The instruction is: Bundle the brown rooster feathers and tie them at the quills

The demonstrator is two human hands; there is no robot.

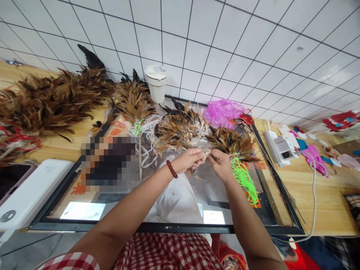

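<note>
My left hand (193, 159), with a dark red bead bracelet (172, 169) on its wrist, is closed in a pinch over the glass-topped frame. Right beside it, my right hand (221, 162) is pinched too, and the fingertips almost meet. A small pale bit shows between them, too small to name. Just beyond the hands lie a pile of brown and black feathers (180, 127) and a second feather bunch (232, 141). Bright green cord (244, 180) lies in loops beside my right wrist.
A feather bundle (133, 99) on a stick stands left of white string (149, 135). Behind are a white lidded cup (156, 83) and a pink plastic bag (222, 112). A large feather heap (50, 101) and white power bank (36, 193) lie left; a power strip (277, 148) lies right.
</note>
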